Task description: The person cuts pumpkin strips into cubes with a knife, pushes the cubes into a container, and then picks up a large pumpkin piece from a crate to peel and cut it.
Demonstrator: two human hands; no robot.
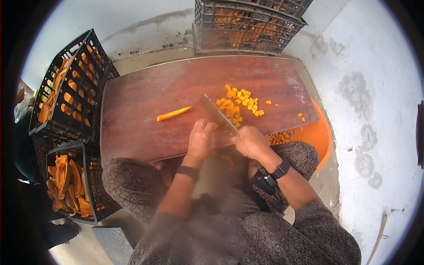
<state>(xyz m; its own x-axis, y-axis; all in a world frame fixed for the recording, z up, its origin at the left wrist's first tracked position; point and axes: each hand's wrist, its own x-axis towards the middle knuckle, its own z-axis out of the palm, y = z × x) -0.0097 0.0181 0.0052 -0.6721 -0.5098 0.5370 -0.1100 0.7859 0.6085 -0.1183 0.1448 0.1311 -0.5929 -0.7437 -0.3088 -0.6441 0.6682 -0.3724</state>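
My right hand (250, 140) grips the handle of a knife (217, 114) whose blade lies angled across a reddish wooden board (141, 101). My left hand (202, 138) rests at the board's near edge, beside the blade; whether it holds anything is hidden. A heap of small orange cubes (238, 104) lies just right of the blade. One long orange strip (173, 113) lies alone on the board to the left of the knife.
An orange basin (321, 134) with cut cubes sits under the board's right end. Black crates of orange strips stand at the left (73, 88) and lower left (70, 181); another crate (247, 24) stands behind the board. A white wall rises on the right.
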